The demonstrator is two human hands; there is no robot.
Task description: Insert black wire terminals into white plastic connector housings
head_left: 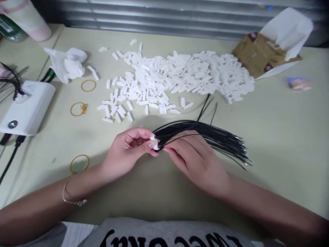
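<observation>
**Two closed grips: left grip (pixel 125 149) on a white connector housing (pixel 154 143), right grip (pixel 195 161) on black wires (pixel 205 135)**

At the meeting point of the two grips, the left thumb and fingertips pinch the small housing firmly. The right fingertips (pixel 167 149) sit just beside it, closed around the wire ends that lead toward it. The rest of the bundle lies across the back of the right grip and fans out to its right into loose, thin tips, while a few strands stick up toward the far side of the desk (pixel 269 137).

Directly ahead of the grips, a large heap of matching white housings (pixel 167 79) spreads over the desk, with its nearest pieces close to the wires. Past its far right end sits a torn brown paper packet (pixel 267 51) with a white lining. To the left of the left grip lies a rubber band (pixel 79 164), with two more (pixel 78 109) higher up near a crumpled tissue (pixel 65 65). Farther left, a white power bank (pixel 27 108) trails black cables (pixel 11 159). A thin bracelet (pixel 74 195) circles the left wrist.
</observation>
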